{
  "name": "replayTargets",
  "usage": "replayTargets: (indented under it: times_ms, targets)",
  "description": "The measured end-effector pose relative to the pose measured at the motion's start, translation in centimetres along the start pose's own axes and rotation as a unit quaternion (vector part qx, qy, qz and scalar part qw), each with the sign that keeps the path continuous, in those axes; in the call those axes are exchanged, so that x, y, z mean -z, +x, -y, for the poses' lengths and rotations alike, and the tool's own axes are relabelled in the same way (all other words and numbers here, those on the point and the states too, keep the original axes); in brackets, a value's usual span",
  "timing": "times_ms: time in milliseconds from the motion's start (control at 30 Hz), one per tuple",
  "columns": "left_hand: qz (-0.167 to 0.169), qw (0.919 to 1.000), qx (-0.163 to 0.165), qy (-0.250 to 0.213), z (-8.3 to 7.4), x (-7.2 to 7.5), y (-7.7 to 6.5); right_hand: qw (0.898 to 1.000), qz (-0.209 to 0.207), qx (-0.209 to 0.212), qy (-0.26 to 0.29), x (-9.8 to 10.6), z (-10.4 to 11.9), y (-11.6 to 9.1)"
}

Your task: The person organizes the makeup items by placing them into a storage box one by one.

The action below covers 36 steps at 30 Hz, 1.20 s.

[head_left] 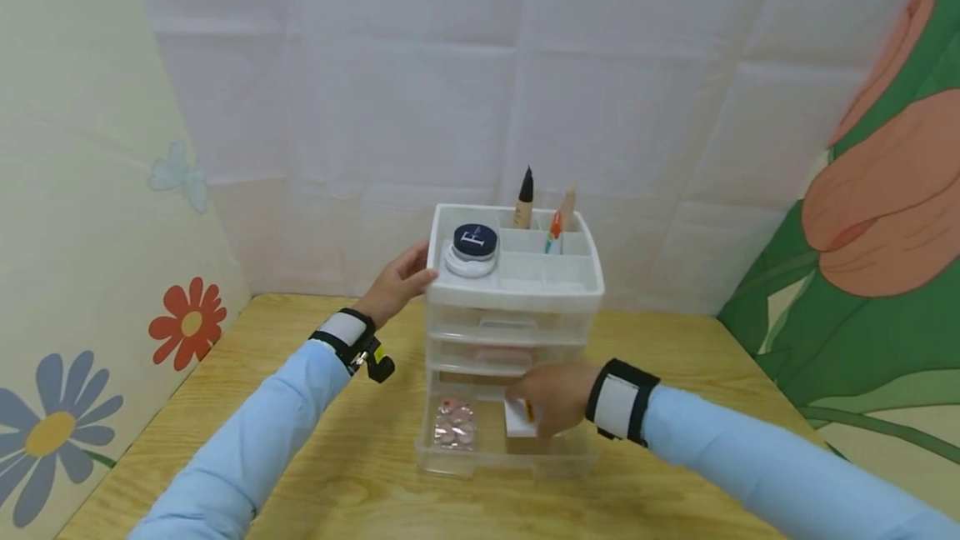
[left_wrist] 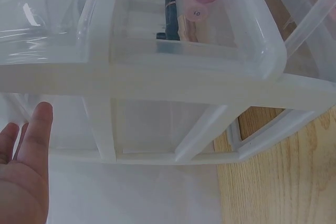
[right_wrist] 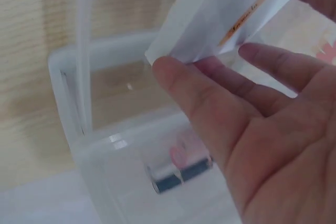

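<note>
A white plastic drawer organizer (head_left: 517,300) with clear drawers stands on the table. My left hand (head_left: 397,283) rests against its upper left side; in the left wrist view the fingers (left_wrist: 39,135) are straight along the frame. With my right hand (head_left: 561,397) I pinch a small white box (head_left: 517,421) over the right part of the pulled-out bottom drawer (head_left: 510,463). An orange label with dark script shows on the box (right_wrist: 210,17) in the right wrist view. A clear packet of pink round pieces (head_left: 455,425) lies in the drawer's left part.
On the organizer's top tray sit a dark-lidded round compact (head_left: 475,242), a black-tipped pen (head_left: 525,198), a colourful small tube (head_left: 554,232) and a beige pencil-like item (head_left: 568,205). A dark tube (left_wrist: 171,14) and pink items show inside an upper drawer. A white cloth (head_left: 405,107) hangs behind.
</note>
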<state>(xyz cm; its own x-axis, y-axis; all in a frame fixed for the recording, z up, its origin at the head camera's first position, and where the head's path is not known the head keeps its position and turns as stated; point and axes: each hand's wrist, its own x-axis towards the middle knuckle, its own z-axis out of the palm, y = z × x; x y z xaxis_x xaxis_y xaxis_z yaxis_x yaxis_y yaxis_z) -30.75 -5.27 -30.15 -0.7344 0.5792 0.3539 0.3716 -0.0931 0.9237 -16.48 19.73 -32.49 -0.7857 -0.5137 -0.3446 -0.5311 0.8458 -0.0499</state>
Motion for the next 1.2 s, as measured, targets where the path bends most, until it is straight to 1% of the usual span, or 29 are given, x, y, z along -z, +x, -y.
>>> replayTargets:
  times_ms: [267,500,700,833,1033,1200]
  targets:
    - [0.003,0.9999,-0.012,-0.009,0.3,0.0,0.3,0.999,0.002,-0.019,-0.037,-2.2,-0.2,1.6]
    - [0.002,0.9999,-0.008,-0.012,0.2,0.0,0.1,0.997,0.006,-0.037,-0.072,-2.7,0.1,1.8]
    - [0.004,0.9999,-0.008,-0.009,0.3,0.0,0.2,0.994,0.015,-0.059,-0.091,-3.6,-0.3,2.3]
    - [0.005,0.9999,-0.010,-0.009,0.2,0.1,0.1,0.993,0.013,-0.060,-0.098,-4.1,-0.6,2.7]
    - [0.006,0.9999,-0.010,-0.009,0.3,0.1,0.2,0.991,0.004,-0.055,-0.124,-4.7,-0.7,3.2]
    - [0.004,0.9999,-0.008,-0.005,0.4,0.1,0.2,0.988,-0.003,-0.059,-0.141,-5.4,-1.1,3.9]
